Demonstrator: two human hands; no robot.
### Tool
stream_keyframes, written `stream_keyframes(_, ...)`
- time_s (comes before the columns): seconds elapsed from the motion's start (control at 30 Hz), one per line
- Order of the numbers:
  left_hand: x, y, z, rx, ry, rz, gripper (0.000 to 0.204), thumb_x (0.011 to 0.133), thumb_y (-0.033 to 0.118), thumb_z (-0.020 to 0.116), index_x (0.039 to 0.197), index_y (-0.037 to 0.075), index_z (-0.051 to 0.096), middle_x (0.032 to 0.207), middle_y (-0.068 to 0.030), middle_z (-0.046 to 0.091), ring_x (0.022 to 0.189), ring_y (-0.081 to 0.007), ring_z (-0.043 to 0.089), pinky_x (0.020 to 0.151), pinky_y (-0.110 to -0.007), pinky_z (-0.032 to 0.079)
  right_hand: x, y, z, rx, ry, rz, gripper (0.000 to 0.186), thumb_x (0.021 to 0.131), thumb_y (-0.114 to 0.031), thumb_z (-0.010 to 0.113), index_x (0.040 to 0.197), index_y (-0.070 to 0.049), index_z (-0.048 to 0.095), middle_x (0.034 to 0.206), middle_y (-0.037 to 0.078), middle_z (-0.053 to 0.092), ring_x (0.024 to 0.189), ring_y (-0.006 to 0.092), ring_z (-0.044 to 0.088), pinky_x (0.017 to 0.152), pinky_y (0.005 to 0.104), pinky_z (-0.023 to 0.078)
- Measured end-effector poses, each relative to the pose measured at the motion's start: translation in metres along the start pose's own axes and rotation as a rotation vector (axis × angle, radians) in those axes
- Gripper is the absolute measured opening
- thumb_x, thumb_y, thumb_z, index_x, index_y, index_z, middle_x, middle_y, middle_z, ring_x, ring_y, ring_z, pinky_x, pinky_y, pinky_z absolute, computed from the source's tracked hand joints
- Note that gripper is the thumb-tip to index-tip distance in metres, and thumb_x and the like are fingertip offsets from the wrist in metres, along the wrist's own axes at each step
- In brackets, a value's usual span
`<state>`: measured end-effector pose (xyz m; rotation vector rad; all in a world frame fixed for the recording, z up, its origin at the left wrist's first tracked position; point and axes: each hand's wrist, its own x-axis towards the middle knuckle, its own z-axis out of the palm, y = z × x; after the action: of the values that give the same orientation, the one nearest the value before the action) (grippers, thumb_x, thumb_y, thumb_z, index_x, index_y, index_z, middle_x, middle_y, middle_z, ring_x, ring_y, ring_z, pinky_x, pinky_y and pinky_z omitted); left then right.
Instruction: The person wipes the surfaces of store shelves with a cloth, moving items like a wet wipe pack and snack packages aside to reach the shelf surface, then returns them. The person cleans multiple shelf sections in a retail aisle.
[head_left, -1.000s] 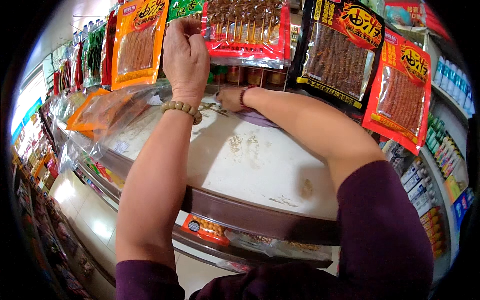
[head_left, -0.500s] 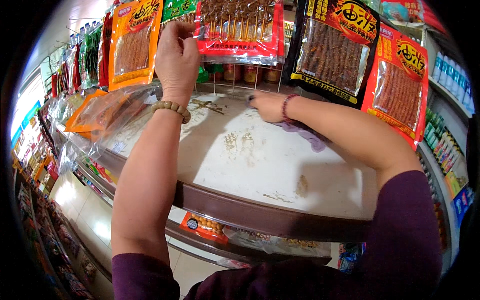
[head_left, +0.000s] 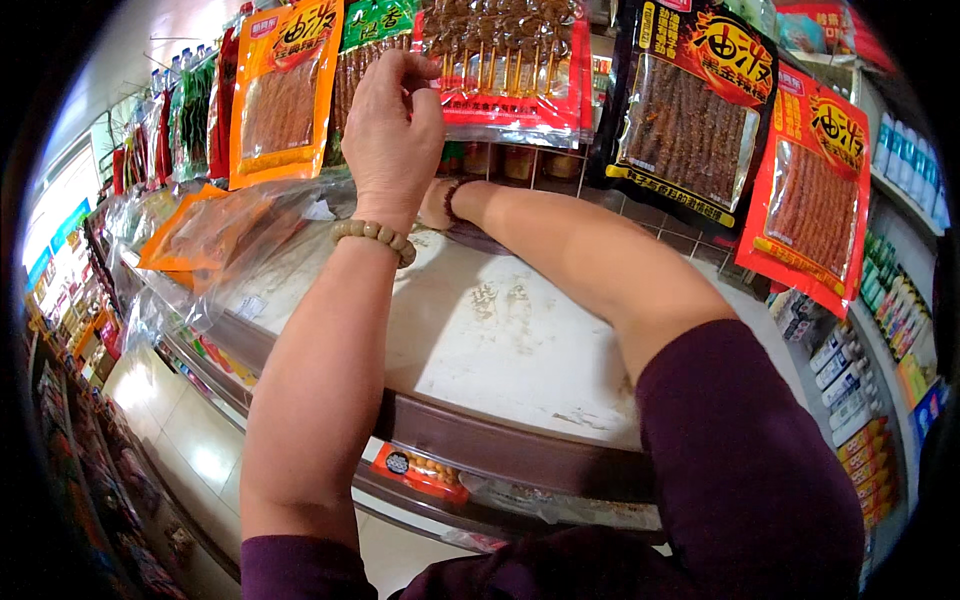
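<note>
My left hand (head_left: 393,140), with a beaded bracelet on its wrist, is raised at the hanging snack packets. Its curled fingers close at the left edge of a red packet (head_left: 515,118) of brown skewered snacks; the fingertips are partly hidden. Beside it hangs a green packet (head_left: 375,35), partly covered by the hand. Lower down, my right hand (head_left: 437,206) reaches across to the back of the white shelf (head_left: 480,340), partly hidden behind my left wrist. A purple-grey cloth (head_left: 482,238) shows under it, pressed on the shelf top.
An orange packet (head_left: 285,100) hangs at left; a black packet (head_left: 690,110) and a red-orange packet (head_left: 812,190) hang at right. Clear plastic with orange packets (head_left: 205,230) lies on the shelf's left end. Brown marks (head_left: 497,300) stain the shelf. A brown edge (head_left: 500,445) runs along its front.
My right hand has swept left along the back of the shelf with the cloth, ending behind my left wrist. My left hand stays up at the packets; the whole view has shifted slightly.
</note>
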<state>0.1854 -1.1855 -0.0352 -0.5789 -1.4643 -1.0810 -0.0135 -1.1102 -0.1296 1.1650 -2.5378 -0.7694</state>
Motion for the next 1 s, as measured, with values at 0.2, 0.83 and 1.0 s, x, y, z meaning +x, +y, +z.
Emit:
stream_keyframes(0.2,0.004,-0.018,-0.026,0.124,0.072,0.043,0.010,0.080,0.009,0.052,0.087,0.009,0.059,0.082,-0.0055,0.061,0.071,-0.0231,0.059,0.065,-0.036,0.048,-0.075,-0.021,-0.055,0.244,-0.140,0.090,0.037,0.074,-0.010,0.049,0.105,0.002,0.064,0.101,0.026,0.063,0.097,0.0375,0.062,0.086,0.0428,0.048)
stream_keyframes(0.83,-0.002,-0.015,-0.017,0.131,0.015,0.031,0.011,0.080,0.010,0.052,0.088,0.009,0.059,0.085,-0.0058,0.061,0.076,-0.0247,0.060,0.068,-0.037,0.048,-0.029,-0.026,-0.040,0.334,0.099,0.053,0.030,0.077,-0.014,0.050,0.093,0.001,0.070,0.101,0.021,0.066,0.090,0.0350,0.065,0.078,0.0408,0.051)
stream_keyframes(1.0,0.003,-0.026,-0.027,0.169,0.051,0.018,0.012,0.081,0.011,0.052,0.088,0.009,0.060,0.086,-0.0059,0.062,0.076,-0.0264,0.060,0.069,-0.037,0.048,-0.114,-0.027,-0.055,0.457,-0.004,0.038,0.038,0.079,-0.005,0.042,0.111,-0.002,0.061,0.104,0.027,0.060,0.097,0.0390,0.059,0.084,0.0431,0.047)
